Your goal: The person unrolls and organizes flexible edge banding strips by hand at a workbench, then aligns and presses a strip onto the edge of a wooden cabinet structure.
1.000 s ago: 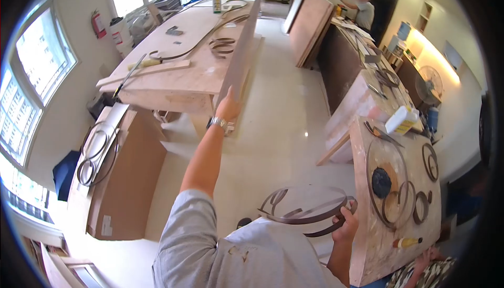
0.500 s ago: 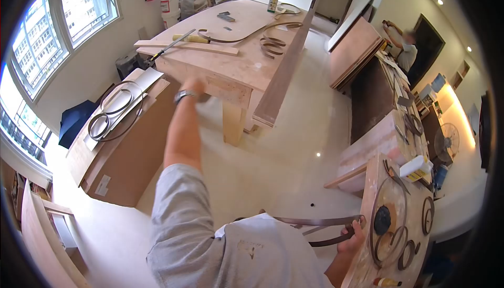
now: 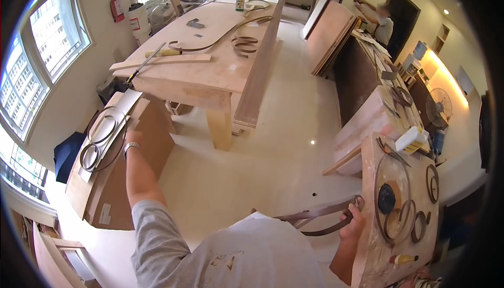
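Observation:
My right hand (image 3: 353, 224) is closed around a bent length of brown edge banding (image 3: 315, 216), whose strips stretch left across the front of my shirt. My left arm reaches out to the left, with a metal watch (image 3: 130, 146) at the wrist. Beyond it my left hand (image 3: 135, 134) is beside the looped coil of brown edge banding (image 3: 90, 156) lying on the long wooden box (image 3: 142, 156). Its fingers are blurred against the brown panel, and whether they touch the coil does not show.
A large plywood workbench (image 3: 210, 86) carries a handsaw (image 3: 142, 66), wood strips and curled banding. At the right, a small worktable (image 3: 370, 183) holds coils, a black round object (image 3: 387, 199) and a white bottle (image 3: 411, 140). Another person (image 3: 385, 28) stands at the back right.
My left hand has moved from the near edge of the workbench down and left to the coil on the box. My right hand still holds the banding. The view has turned slightly right.

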Available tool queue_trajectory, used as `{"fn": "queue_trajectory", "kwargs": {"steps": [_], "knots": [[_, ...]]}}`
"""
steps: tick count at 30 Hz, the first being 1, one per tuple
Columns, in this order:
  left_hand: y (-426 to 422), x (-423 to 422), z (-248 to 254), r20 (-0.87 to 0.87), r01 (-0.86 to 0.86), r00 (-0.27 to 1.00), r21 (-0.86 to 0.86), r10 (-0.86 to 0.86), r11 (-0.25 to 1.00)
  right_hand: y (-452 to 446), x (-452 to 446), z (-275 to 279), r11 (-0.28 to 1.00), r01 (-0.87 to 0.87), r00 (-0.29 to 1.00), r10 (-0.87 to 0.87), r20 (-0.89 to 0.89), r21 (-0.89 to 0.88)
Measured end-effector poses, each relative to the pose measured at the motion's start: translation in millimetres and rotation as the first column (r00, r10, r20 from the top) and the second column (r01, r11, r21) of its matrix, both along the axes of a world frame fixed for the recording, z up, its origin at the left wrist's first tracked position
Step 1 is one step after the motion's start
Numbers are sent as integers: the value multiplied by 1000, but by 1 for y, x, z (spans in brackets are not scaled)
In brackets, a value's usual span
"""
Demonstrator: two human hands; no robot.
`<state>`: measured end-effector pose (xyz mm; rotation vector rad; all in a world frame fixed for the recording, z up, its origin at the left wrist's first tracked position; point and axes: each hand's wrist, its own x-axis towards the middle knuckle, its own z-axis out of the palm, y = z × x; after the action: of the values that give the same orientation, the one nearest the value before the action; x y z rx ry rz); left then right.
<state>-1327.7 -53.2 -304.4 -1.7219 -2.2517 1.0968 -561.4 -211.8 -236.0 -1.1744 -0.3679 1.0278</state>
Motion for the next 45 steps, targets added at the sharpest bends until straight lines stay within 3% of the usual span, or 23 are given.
{"fn": "queue_trajectory", "kwargs": {"steps": [4, 8, 10, 11, 12, 13, 14, 16, 18, 19, 22, 23, 26, 30, 36, 40, 43, 44, 45], "knots": [[84, 68, 27, -22, 327, 945, 131, -327, 936, -6, -7, 10, 1000, 0, 1000, 0, 14, 28], [212, 154, 32, -51, 476, 879, 150, -474, 867, -22, -8, 8, 999, 11, 999, -12, 37, 31], [218, 240, 102, 29, 554, 831, 38, -555, 832, -28, -9, 8, 999, 3, 999, -5, 36, 51], [287, 248, 46, 401, 87, 861, 489, -312, 868, -31, -9, 10, 998, -1, 999, -2, 36, 61], [353, 256, -6, 685, -423, 540, 723, -489, 546, -33, -10, 11, 998, 7, 999, -9, 34, 56], [317, 283, 45, 752, -306, 528, 601, -394, 738, -35, -11, 13, 999, 16, 999, -17, 33, 51], [295, 309, 87, 793, -264, 507, 517, -339, 814, -38, -11, 14, 999, 24, 999, -26, 32, 45], [275, 347, 134, 843, -260, 432, 455, -319, 852, -41, -8, 14, 998, 18, 999, -20, 29, 62], [284, 356, 129, 779, -225, 449, 573, -438, 788, -45, -8, 14, 998, 20, 1000, -21, 21, 66], [285, 351, 123, 713, -209, 435, 675, -551, 708, -46, -7, 15, 997, 24, 1000, -25, 17, 67], [350, 283, 53, 428, 143, 689, 711, -585, 689, -51, -6, 18, 997, 49, 999, -50, 13, 57], [335, 262, 55, 415, 144, 732, 682, -541, 717, -51, -6, 19, 997, 56, 998, -57, 13, 56], [255, 195, 64, 504, -83, 800, 630, -325, 772, -50, -2, 16, 995, 82, 997, -82, 0, 54], [163, 115, 50, 587, -373, 809, 553, -30, 745, -44, 7, 11, 998, 55, 998, -55, -2, 44], [81, 58, 29, 629, -600, 733, 418, 259, 683, -27, 15, 4, 1000, -8, 999, 9, -40, 15], [92, 35, 5, 633, -542, 758, 478, 157, 692, -15, 7, 16, 1000, -20, 999, 20, -39, 16], [123, 82, 47, 607, -452, 788, 465, 98, 761, -17, 5, 22, 1000, -6, 999, 6, -36, 19], [169, 59, 16, 699, -409, 714, 443, -22, 798, -19, 5, 22, 1000, 18, 999, -17, -35, 15], [181, 93, 33, 748, -393, 646, 498, -154, 773, -20, 6, 23, 1000, 11, 999, -10, -48, 29]]}}
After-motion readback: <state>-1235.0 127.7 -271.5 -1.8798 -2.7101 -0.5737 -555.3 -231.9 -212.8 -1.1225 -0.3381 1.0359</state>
